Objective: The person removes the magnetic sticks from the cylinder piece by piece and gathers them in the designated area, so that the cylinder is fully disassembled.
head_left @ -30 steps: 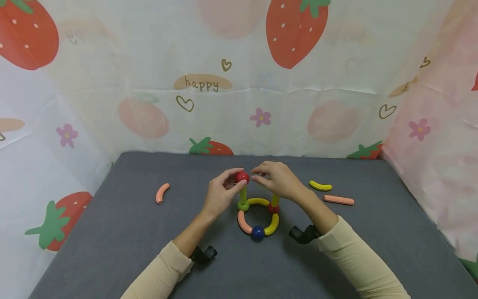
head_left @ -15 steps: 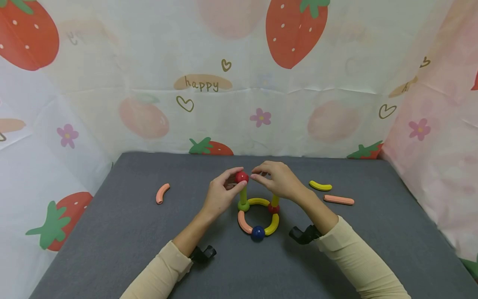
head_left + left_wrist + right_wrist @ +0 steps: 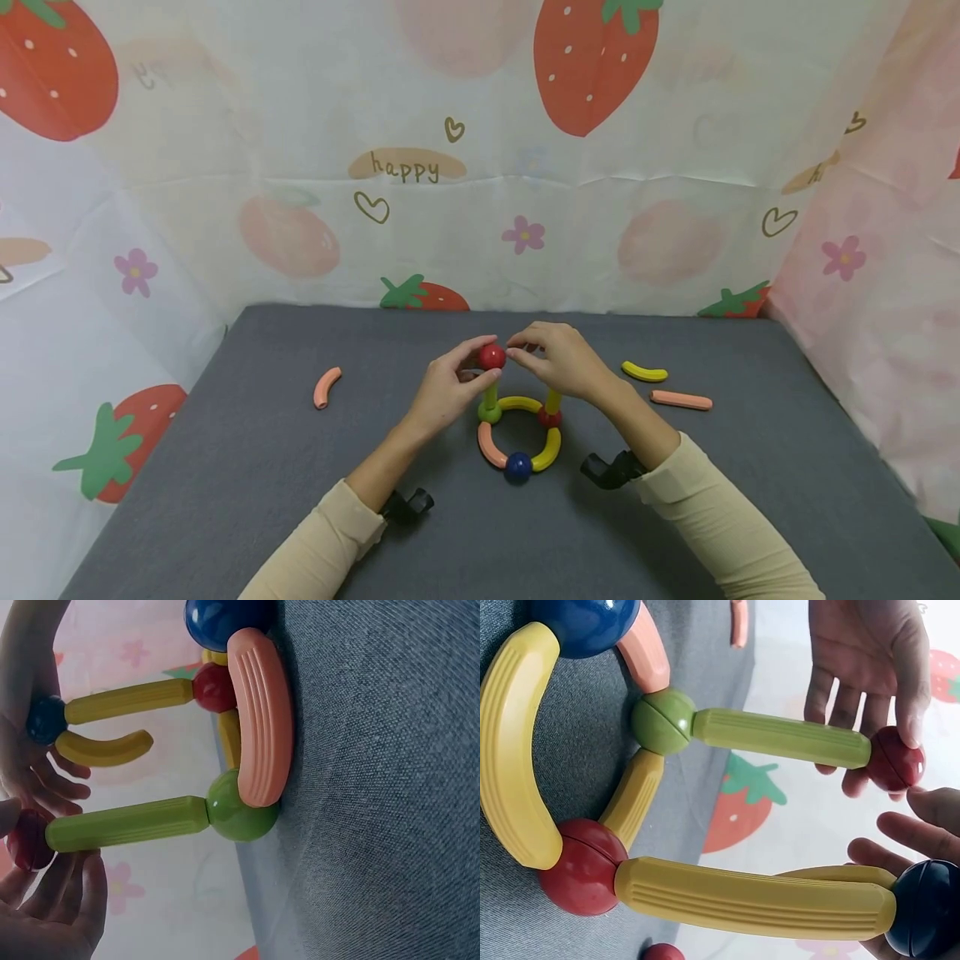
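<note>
My left hand (image 3: 444, 392) pinches a red ball (image 3: 492, 357) at the top of an upright green stick (image 3: 127, 823). That stick stands on a green ball (image 3: 244, 806) in a ring of curved sticks and balls, with a blue ball (image 3: 518, 466) at the near side. An upright yellow stick (image 3: 754, 898) rises from the ring's other red ball (image 3: 585, 866). It carries a second blue ball (image 3: 46, 720) with a curved yellow stick (image 3: 105, 748). My right hand (image 3: 558, 358) is around that upper blue ball, fingers loosely bent, fingertips close to the pinched red ball. Its palm contact is unclear.
A curved pink stick (image 3: 327, 388) lies to the left on the grey cloth. At right lie a curved yellow stick (image 3: 643, 372) and a straight pink stick (image 3: 681, 401). A loose red ball (image 3: 662, 952) shows low in the right wrist view. A printed curtain (image 3: 570, 250) hangs behind.
My left hand and the red ball have shifted slightly right, closer to my right fingertips. The right hand and the ring have hardly moved.
</note>
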